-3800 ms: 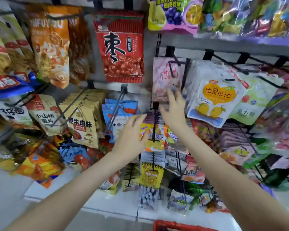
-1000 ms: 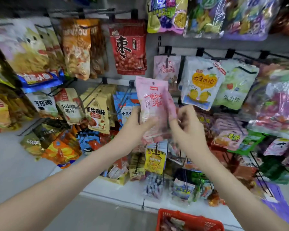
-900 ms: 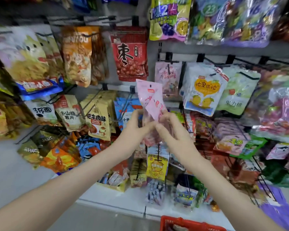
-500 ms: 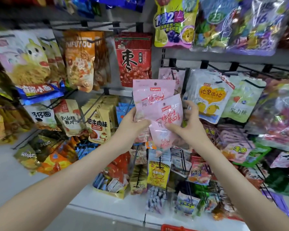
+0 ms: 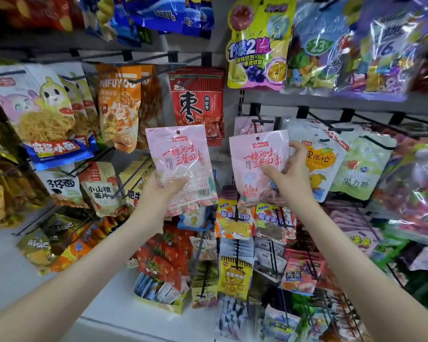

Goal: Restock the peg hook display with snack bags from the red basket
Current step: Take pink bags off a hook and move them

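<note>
I hold two pink snack bags with red writing up in front of the peg hook display. My left hand (image 5: 163, 193) grips the lower part of the left pink bag (image 5: 179, 156). My right hand (image 5: 290, 176) pinches the right pink bag (image 5: 255, 164) by its right side, just below and in front of a black peg hook (image 5: 257, 122) where a matching pink bag (image 5: 245, 124) hangs. Each held bag has a hang hole at its top. The red basket is out of view.
A red date bag (image 5: 198, 102) hangs between the two held bags, further back. White mango candy bags (image 5: 319, 156) and green candy bags (image 5: 363, 169) hang to the right. Noodle and chip bags (image 5: 47, 114) fill the left hooks. Small packs crowd the hooks and white shelf (image 5: 114, 304) below.
The two pink bags, overlapped in front of me half a second ago, are now apart, one in each hand. My right hand has carried its bag right and up toward the peg with matching bags.
</note>
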{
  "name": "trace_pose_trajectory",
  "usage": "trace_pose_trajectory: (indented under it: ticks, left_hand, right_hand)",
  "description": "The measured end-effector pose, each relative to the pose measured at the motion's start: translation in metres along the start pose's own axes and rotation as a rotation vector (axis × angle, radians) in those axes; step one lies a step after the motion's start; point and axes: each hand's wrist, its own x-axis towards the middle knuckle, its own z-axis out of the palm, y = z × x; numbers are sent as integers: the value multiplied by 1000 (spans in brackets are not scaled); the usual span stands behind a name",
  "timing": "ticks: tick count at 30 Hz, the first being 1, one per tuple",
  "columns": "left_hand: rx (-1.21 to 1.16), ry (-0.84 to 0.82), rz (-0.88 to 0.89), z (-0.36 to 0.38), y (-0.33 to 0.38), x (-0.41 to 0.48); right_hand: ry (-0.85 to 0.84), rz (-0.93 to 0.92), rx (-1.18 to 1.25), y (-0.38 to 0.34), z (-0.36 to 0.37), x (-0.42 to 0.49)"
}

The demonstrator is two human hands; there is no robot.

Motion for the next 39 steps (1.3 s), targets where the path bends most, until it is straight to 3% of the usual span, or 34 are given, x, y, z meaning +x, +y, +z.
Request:
trace_pose_trajectory:
  ticks: [5,10,20,25,27,29,32,34,35,39]
  left_hand:
    - [20,53,19,-2,0,3]
    - [47,-25,25,4,-5,7]
    - [36,-96,24,17,-11,32]
    - [137,-129,45,7,-15,42]
    - [252,-127,111,5,-17,42]
    - [383,-132,167,8,-17,39]
    - [634,-197,276,27,-14,30]
    - [737,-311,403,46,-15,21]
    - [782,-368,457,55,-16,18]
    - [829,-423,576,77,-20,20]
  right_hand:
    - [101,-131,-272,2,13,7]
    - [137,-182,-461,15,16,8]
    - [101,12,-589,42,49,74]
    - [-95,147,-976,49,59,117]
    - [-7,145,-882,40,63,107]
    - [12,91,-638,25,66,76]
    - [-307,161,48,-3,71,13]
    - [-437,192,255,-6,70,-11]
    - [-406,198,278,-6,69,-18]
    - [58,213,307,-8,50,-14]
